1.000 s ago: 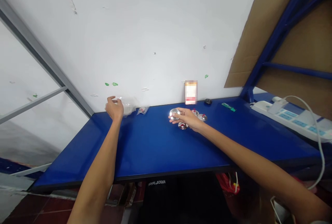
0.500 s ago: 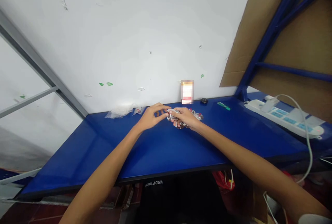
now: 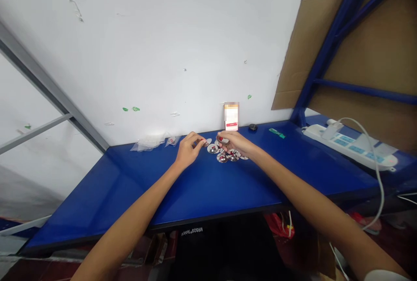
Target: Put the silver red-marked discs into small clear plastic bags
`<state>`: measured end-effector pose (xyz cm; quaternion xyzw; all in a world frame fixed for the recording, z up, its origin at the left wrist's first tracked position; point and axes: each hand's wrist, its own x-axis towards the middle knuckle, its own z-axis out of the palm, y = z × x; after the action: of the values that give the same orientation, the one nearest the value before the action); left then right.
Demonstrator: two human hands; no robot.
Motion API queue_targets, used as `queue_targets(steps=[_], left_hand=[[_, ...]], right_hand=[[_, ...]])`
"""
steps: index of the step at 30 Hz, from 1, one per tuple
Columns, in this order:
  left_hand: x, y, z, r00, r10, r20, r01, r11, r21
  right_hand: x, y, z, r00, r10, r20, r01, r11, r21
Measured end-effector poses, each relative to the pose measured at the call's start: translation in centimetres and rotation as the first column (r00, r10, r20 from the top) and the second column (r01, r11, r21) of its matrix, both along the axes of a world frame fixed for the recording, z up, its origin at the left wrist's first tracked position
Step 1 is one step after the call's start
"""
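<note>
My left hand (image 3: 189, 150) pinches a small shiny finger cymbal (image 3: 208, 142) by its red part, between thumb and fingertips. To its right, my right hand (image 3: 236, 142) is closed around another finger cymbal (image 3: 222, 140), its red centre facing up. Below the two hands, several silver finger cymbals (image 3: 222, 158) with red middles lie in a loose cluster on the blue table. Part of that cluster is hidden by my right hand and wrist.
A lit phone (image 3: 232, 118) leans on the wall behind my hands. Clear plastic bags (image 3: 149, 142) lie at the left. A black round object (image 3: 253, 127), a green item (image 3: 276, 133) and a white power strip (image 3: 352, 146) with a cable are to the right.
My hands were together at a shiny finger cymbal; now they are apart, each with a cymbal. More of the cluster shows beneath them. The view has shifted slightly.
</note>
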<state>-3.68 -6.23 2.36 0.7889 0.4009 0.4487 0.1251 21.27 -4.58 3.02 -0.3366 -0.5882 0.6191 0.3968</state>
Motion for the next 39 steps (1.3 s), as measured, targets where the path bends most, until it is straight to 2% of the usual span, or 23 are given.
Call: queue_targets(steps=[3, 5, 6, 8, 9, 11, 15, 19, 22, 25, 28, 31, 33, 36, 39], left_hand=[[-0.1, 0.3, -0.5, 0.998, 0.031, -0.056, -0.03, 0.999, 0.015], [0.2, 0.5, -1.1, 0.994, -0.008, -0.113, 0.009, 1.0, 0.007], [0.4, 0.6, -1.4, 0.988, -0.038, -0.148, 0.038, 0.999, -0.004], [0.8, 0.7, -2.2, 0.974, -0.084, -0.212, 0.078, 0.996, -0.033], [1.0, 0.8, -2.5, 0.968, -0.094, -0.231, 0.084, 0.995, -0.051], [1.2, 0.9, -3.0, 0.965, -0.118, -0.235, 0.094, 0.989, -0.11], [1.0, 1.0, -3.0, 0.965, -0.195, -0.177, 0.149, 0.959, -0.241], [0.4, 0.9, -2.1, 0.975, -0.141, -0.172, 0.107, 0.975, -0.196], [-0.5, 1.1, -1.0, 0.979, -0.027, -0.204, 0.006, 0.995, -0.102], [-2.4, 2.0, 0.1, 0.955, 0.147, -0.259, -0.154, 0.988, -0.005], [-5.5, 3.5, 1.1, 0.889, 0.361, -0.283, -0.361, 0.931, 0.052], [-9.1, 5.2, 1.6, 0.799, 0.514, -0.313, -0.524, 0.85, 0.057], [-11.0, 6.1, 1.4, 0.774, 0.467, -0.427, -0.513, 0.858, 0.009], [-12.4, 6.8, 0.8, 0.731, 0.295, -0.616, -0.424, 0.903, -0.07], [-12.3, 6.7, 0.1, 0.66, 0.271, -0.7, -0.437, 0.897, -0.065]], right_hand=[[1.4, 1.1, 0.1, 0.994, -0.067, 0.092, 0.06, 0.996, 0.072], [2.1, 1.7, 0.0, 0.953, -0.16, 0.256, 0.099, 0.967, 0.234], [2.5, 1.9, -0.1, 0.913, -0.231, 0.336, 0.108, 0.931, 0.349], [3.2, 2.4, -0.2, 0.812, -0.389, 0.435, 0.094, 0.823, 0.561], [3.5, 2.6, -0.3, 0.768, -0.455, 0.451, 0.087, 0.772, 0.629], [4.3, 3.1, -0.5, 0.709, -0.534, 0.461, 0.095, 0.719, 0.688], [5.5, 3.9, -1.1, 0.624, -0.594, 0.508, 0.074, 0.692, 0.718], [6.3, 4.5, -1.6, 0.543, -0.628, 0.557, -0.005, 0.661, 0.75], [6.7, 4.8, -1.8, 0.495, -0.637, 0.591, -0.061, 0.652, 0.755], [7.3, 5.1, -1.8, 0.483, -0.557, 0.676, -0.161, 0.703, 0.693], [8.0, 5.4, -1.6, 0.525, -0.473, 0.708, -0.219, 0.729, 0.649], [8.4, 5.6, -1.1, 0.548, -0.511, 0.662, -0.167, 0.709, 0.685], [8.3, 5.5, -0.8, 0.539, -0.56, 0.629, -0.127, 0.685, 0.718], [7.9, 5.2, -0.5, 0.536, -0.591, 0.603, -0.115, 0.656, 0.746], [7.2, 4.7, -0.5, 0.56, -0.58, 0.592, -0.109, 0.657, 0.746]])
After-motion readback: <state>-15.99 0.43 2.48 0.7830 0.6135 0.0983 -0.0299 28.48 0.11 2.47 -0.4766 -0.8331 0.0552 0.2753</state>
